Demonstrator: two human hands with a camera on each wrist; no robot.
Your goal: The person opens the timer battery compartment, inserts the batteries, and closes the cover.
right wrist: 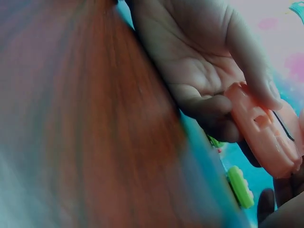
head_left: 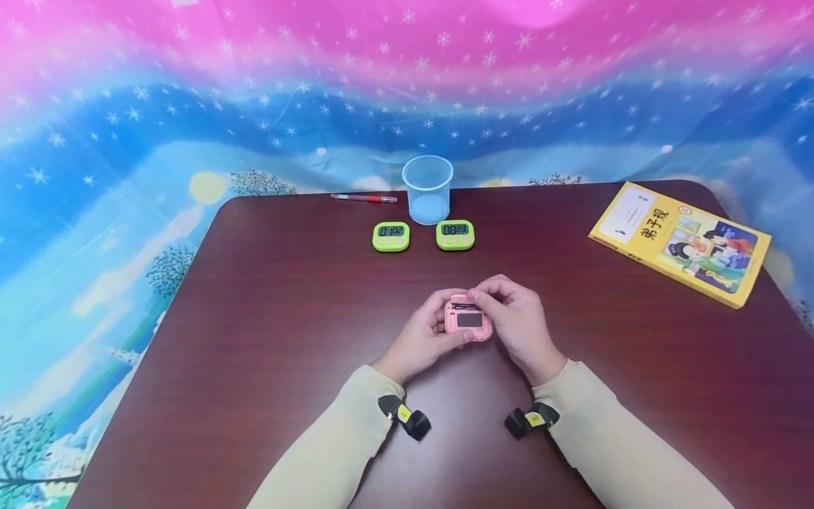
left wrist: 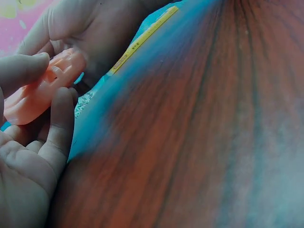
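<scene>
A pink digital timer (head_left: 469, 320), its back facing up, is held between both hands above the table. A dark rectangle sits mid-back, and a dark slot shows near the upper edge. My left hand (head_left: 421, 338) grips its left side, thumb along the lower edge. With thumb on top and fingers beneath, my right hand (head_left: 520, 322) pinches the upper right part. From the left wrist, the notched pink side of the timer (left wrist: 50, 90) shows beside the left fingers (left wrist: 59, 114). In the right wrist view, the right thumb (right wrist: 256, 71) presses by a dark line on the timer (right wrist: 261, 137).
Two green timers, a left one (head_left: 391, 237) and a right one (head_left: 455, 235), stand beyond the hands. Behind them are a clear blue cup (head_left: 429, 194) and a red pen (head_left: 365, 199). A yellow book (head_left: 680, 244) lies at the table's (head_left: 254, 318) far right.
</scene>
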